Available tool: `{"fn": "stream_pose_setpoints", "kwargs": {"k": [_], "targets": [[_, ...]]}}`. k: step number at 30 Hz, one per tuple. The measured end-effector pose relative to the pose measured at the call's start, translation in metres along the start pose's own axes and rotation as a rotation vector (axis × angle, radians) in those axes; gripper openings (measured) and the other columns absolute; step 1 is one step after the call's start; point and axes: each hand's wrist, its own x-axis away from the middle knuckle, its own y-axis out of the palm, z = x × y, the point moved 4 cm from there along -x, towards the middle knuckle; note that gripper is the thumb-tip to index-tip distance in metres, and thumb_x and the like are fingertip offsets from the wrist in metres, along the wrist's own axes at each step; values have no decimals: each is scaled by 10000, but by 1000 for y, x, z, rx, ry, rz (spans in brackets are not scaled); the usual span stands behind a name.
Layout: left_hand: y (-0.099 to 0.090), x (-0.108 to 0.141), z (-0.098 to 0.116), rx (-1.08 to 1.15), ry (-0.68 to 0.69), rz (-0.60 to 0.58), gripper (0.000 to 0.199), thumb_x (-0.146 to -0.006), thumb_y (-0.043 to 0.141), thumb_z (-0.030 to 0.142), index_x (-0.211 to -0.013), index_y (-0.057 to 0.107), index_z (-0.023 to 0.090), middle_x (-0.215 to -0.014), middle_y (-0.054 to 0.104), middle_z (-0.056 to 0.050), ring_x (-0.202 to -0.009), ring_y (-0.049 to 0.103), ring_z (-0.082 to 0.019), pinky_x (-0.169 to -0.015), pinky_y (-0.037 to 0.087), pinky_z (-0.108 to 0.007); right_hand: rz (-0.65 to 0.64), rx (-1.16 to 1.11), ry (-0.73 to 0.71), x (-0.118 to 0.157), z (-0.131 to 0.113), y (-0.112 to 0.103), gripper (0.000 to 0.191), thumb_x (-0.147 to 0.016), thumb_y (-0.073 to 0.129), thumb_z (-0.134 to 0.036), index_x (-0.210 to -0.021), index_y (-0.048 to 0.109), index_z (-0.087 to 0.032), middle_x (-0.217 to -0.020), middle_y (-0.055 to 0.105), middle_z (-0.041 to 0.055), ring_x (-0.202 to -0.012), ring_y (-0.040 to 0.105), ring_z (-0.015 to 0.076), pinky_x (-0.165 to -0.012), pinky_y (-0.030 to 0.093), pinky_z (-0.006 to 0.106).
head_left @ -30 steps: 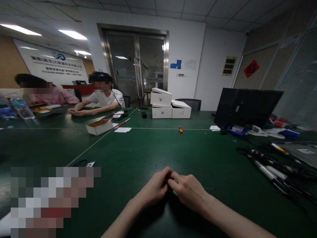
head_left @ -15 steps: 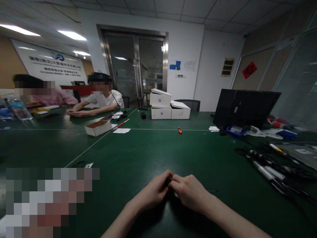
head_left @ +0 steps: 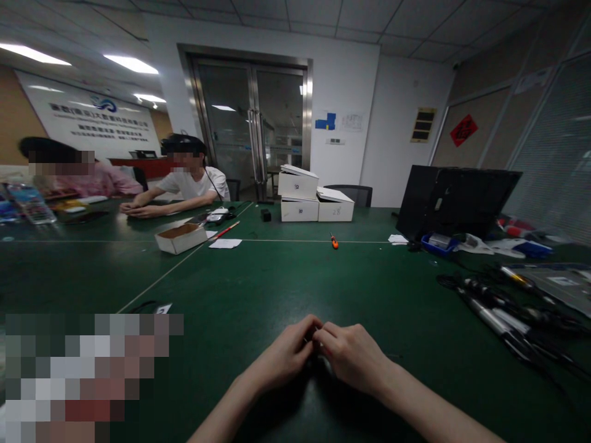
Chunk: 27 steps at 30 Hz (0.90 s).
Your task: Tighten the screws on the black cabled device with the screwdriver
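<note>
Low in the middle of the view, my left hand point(head_left: 293, 346) and my right hand point(head_left: 347, 352) meet at the fingertips, just above the green table point(head_left: 258, 277). Both hands are closed, with the fingers bent inward. Something small and thin seems to be pinched between them, but the fingers hide most of it. A thin dark item point(head_left: 395, 355) lies on the table beside my right wrist. Farther off, an orange screwdriver point(head_left: 334, 242) rests on the tabletop.
White boxes point(head_left: 299, 210) are stacked at the back. An open box point(head_left: 181, 239) and paper point(head_left: 225, 243) lie left of centre. A black monitor point(head_left: 457, 200) and cables with tools point(head_left: 492, 314) occupy the right. Two people sit at the left; a blurred area covers the lower left.
The view has shifted very slightly. My fingers have moved a little against each other, while both hands remain together in the same place.
</note>
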Motion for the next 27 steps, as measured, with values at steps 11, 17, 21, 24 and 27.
{"fn": "stream_pose_setpoints", "kwargs": {"k": [11, 17, 21, 24, 27], "targets": [[-1, -3, -6, 49, 3, 30, 155, -852, 477, 120, -966, 571, 167, -939, 665, -33, -877, 610, -171, -782, 463, -242, -27, -21, 17, 0, 1, 5, 222, -905, 495, -79, -1066, 586, -203, -986, 722, 39, -773, 705, 181, -597, 427, 251], [-3, -4, -5, 8, -29, 27, 152, -803, 506, 106, -918, 578, 173, -915, 668, -17, -841, 595, -162, -778, 472, -244, -71, -44, 48, 0, 1, 0, 239, -881, 510, -82, -1069, 596, -202, -992, 722, 43, -792, 708, 183, -607, 426, 249], [-2, -4, -4, 50, -22, 24, 141, -804, 507, 107, -909, 573, 175, -938, 681, -26, -875, 617, -174, -815, 486, -263, -68, -55, 59, 1, 0, -4, 203, -904, 503, -112, -1061, 604, -191, -1017, 716, 57, -807, 700, 176, -625, 434, 247], [-3, -4, -3, 57, -28, 20, 131, -844, 498, 125, -925, 591, 170, -959, 692, -39, -906, 627, -184, -834, 487, -271, -65, -59, 66, 0, -1, -5, 166, -923, 512, -160, -1054, 609, -190, -1037, 709, 62, -825, 698, 183, -636, 444, 254], [-3, -5, -2, 68, -32, 13, 142, -867, 495, 136, -943, 612, 158, -975, 694, -52, -925, 633, -195, -841, 487, -279, -59, -47, 83, 0, -1, -6, 160, -943, 514, -197, -1070, 610, -190, -1049, 704, 64, -839, 704, 201, -632, 453, 273]]}}
